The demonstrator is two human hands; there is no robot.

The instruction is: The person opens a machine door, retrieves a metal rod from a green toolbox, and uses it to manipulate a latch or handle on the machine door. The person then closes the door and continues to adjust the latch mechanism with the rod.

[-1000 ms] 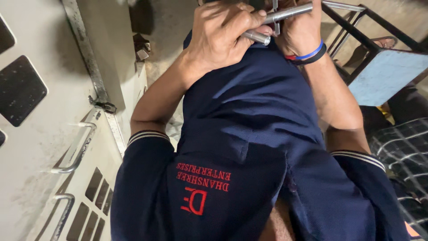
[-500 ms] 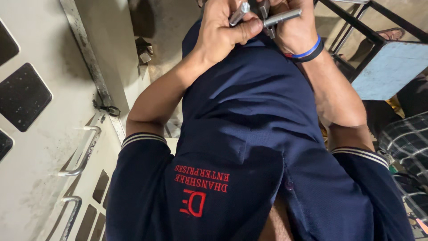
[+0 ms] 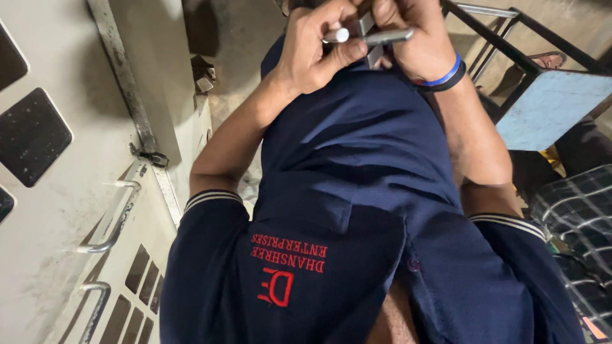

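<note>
Right hand (image 3: 408, 44): fingers cut off by top edge. Left hand (image 3: 315, 48): palm covers most of the metal rod (image 3: 335, 35). Small metal part (image 3: 373, 41) between hands mostly hidden; shape indeterminate. Blue stool (image 3: 551, 108): cropped at right edge.

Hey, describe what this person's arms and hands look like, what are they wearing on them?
Both forearms are bare. Short navy sleeves end in cuffs with thin pale stripes. The right wrist carries a blue band beside a black one. The left hand and right hand are ungloved; no rings visible.
</note>
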